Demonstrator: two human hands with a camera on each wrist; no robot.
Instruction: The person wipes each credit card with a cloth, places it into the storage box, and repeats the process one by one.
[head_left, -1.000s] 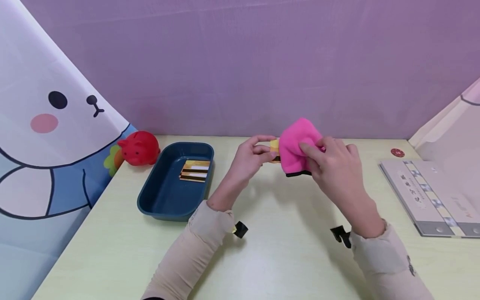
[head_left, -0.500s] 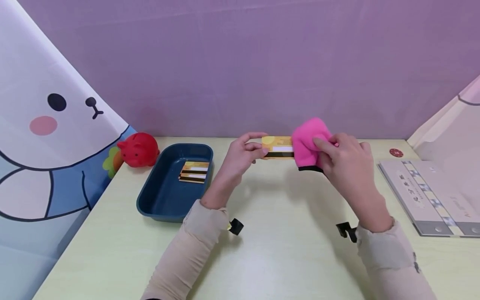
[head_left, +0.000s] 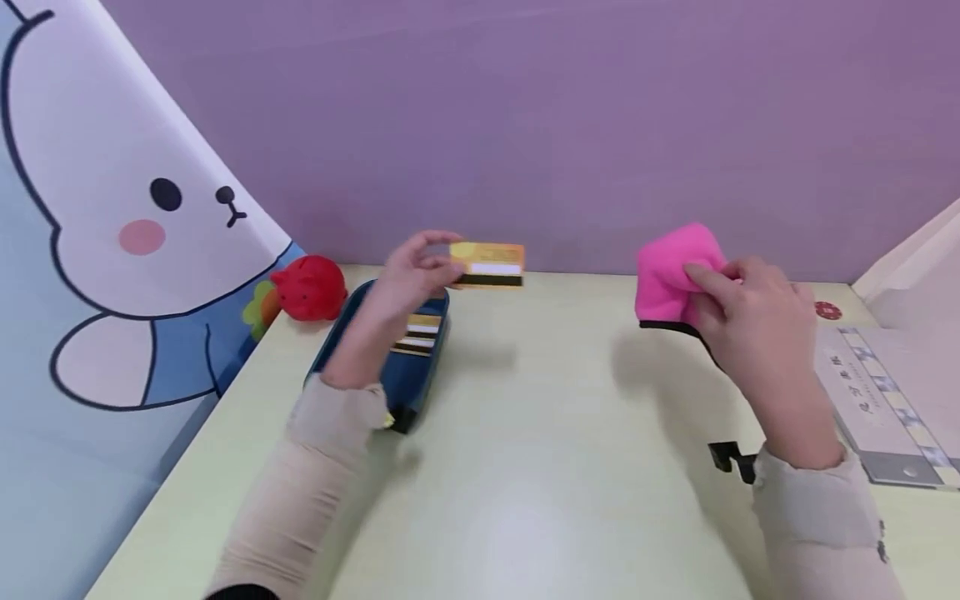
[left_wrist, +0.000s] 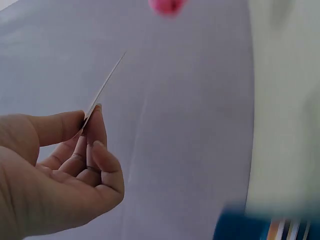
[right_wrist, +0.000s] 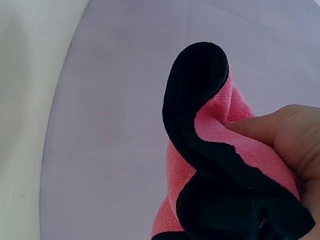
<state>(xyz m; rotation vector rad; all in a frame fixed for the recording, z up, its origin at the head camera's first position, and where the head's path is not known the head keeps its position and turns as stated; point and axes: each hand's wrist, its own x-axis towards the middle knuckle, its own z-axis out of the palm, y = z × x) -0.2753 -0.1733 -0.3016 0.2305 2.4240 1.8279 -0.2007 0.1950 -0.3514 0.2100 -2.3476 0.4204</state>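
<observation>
My left hand (head_left: 408,279) pinches a yellow card (head_left: 491,265) with a white strip and a black stripe by its left end, up in the air. In the left wrist view the card (left_wrist: 105,86) shows edge-on between thumb and fingers. My right hand (head_left: 765,321) grips a pink cloth (head_left: 675,275) with black edging, well to the right of the card. The right wrist view shows the bunched cloth (right_wrist: 220,125) with its black border folded into loops. Behind my left wrist stands a blue tray (head_left: 412,379) holding similar yellow cards (head_left: 420,333), partly hidden by the arm.
A red piggy bank (head_left: 309,289) sits at the table's back left, beside the tray. On the right lie a grey box or folder (head_left: 885,400) with a patterned band and a small red disc (head_left: 828,311). A purple cloth backdrop (head_left: 525,133) rises behind the table.
The card, earlier overlapped by the pink cloth, has come away from it. My left hand has carried it left, over toward the tray; my right hand has moved right with the cloth.
</observation>
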